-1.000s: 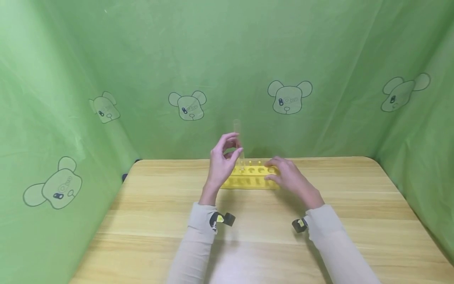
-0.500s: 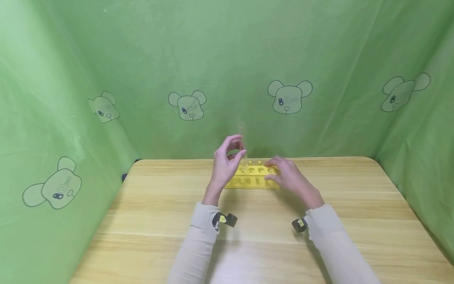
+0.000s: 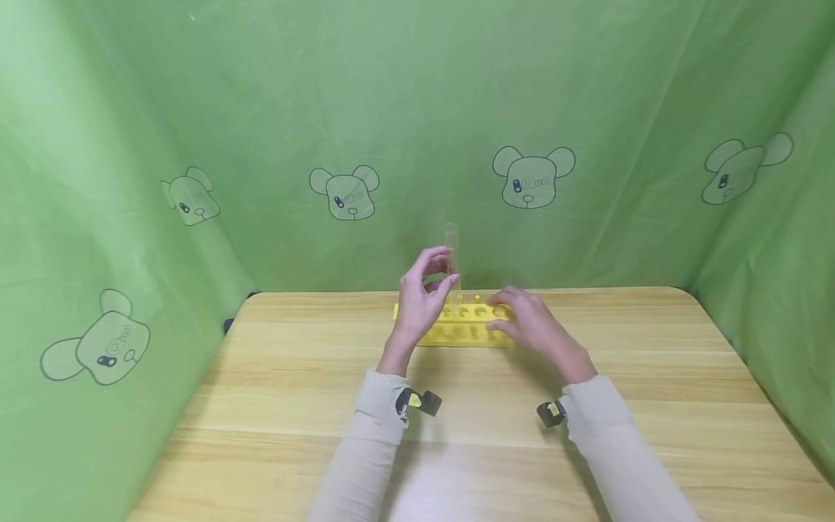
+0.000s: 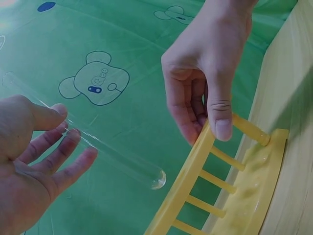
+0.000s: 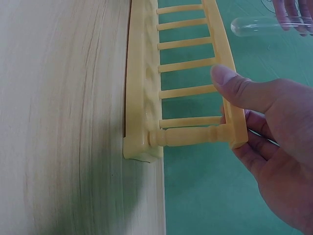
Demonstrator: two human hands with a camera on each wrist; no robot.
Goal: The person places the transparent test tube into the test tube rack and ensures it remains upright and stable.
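A clear glass test tube [image 4: 117, 156] is pinched between the thumb and fingers of my left hand [image 3: 420, 301], rounded end down. In the head view the tube stands nearly upright over the yellow test tube rack [image 3: 466, 333]. Both wrist views show its rounded bottom just above the rack's top bar, apart from it. My right hand [image 3: 538, 326] grips the right end of that bar, thumb [image 5: 239, 88] on the near side and fingers curled behind. Round holes line the top of the rack, and thin pegs run between its top and base. My left hand covers part of the rack's left end.
The rack stands on a wooden table [image 3: 483, 449] near its back edge. Green cloth [image 3: 417, 109] printed with bear heads hangs behind the table and at both sides. Each wrist bears a small black camera [image 3: 551, 414].
My left hand has moved to the right along the rack with the test tube, which has become more upright. The right hand and the rack have stayed put.
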